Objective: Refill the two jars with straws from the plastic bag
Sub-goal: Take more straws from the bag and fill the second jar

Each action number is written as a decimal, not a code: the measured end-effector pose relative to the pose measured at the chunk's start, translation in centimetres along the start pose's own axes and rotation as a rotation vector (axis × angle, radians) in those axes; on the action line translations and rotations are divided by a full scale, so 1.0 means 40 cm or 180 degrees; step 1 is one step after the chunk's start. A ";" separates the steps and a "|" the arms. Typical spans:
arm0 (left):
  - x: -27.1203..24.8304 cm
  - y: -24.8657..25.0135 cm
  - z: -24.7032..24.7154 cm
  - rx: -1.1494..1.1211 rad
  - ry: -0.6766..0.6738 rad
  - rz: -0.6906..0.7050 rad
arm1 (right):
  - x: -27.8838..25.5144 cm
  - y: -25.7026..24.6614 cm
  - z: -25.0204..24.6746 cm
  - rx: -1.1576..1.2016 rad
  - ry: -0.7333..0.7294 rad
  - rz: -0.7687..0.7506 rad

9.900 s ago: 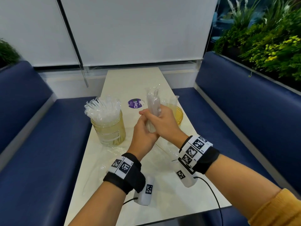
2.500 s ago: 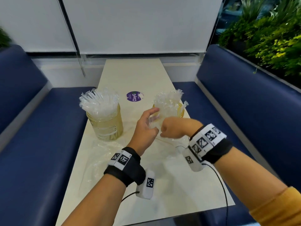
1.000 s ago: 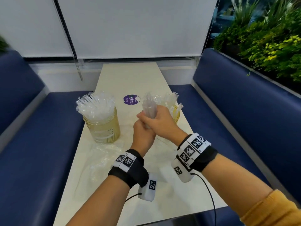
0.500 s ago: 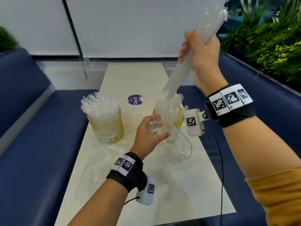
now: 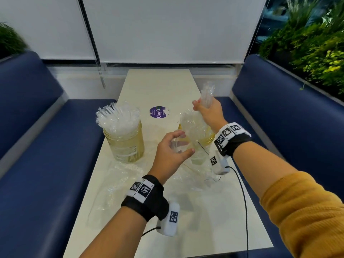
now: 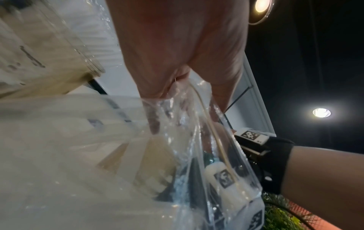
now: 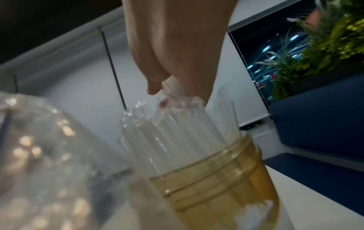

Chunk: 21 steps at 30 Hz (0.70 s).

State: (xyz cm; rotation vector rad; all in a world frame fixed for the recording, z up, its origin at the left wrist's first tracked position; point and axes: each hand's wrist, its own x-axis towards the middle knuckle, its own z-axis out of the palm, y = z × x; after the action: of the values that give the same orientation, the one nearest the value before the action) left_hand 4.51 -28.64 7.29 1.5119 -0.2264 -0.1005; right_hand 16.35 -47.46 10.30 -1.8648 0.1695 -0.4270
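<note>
Two amber glass jars stand on the table. The left jar is packed with wrapped straws. Over the right jar my right hand grips a bundle of wrapped straws, its lower end down among the straws in that jar. My left hand holds the mouth of the clear plastic bag beside the right jar, fingers and thumb curled round the film. The bag's lower part lies crumpled on the table.
A cream table runs between two blue benches. A purple round sticker lies behind the jars. An empty clear wrapper lies flat in front of the left jar. Plants fill the far right.
My right hand has come down from high above the table, lowering the straw bundle into the right jar. The left hand stays at the bag's mouth.
</note>
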 end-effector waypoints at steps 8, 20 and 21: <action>0.000 -0.005 -0.006 -0.0025 -0.0011 0.0054 | 0.008 0.003 0.000 -0.0462 -0.0169 0.0309; 0.000 0.000 0.004 -0.0083 -0.0099 0.0112 | 0.003 0.012 -0.019 -0.2156 -0.0304 -0.1112; 0.000 0.000 0.004 -0.0085 -0.0101 0.0109 | -0.003 0.030 -0.019 -0.2498 -0.0595 -0.1007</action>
State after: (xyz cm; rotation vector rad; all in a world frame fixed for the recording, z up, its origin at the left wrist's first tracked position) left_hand 4.48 -28.78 7.29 1.4800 -0.2752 -0.0998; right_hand 16.07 -48.49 9.35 -2.7100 -0.1089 -0.4304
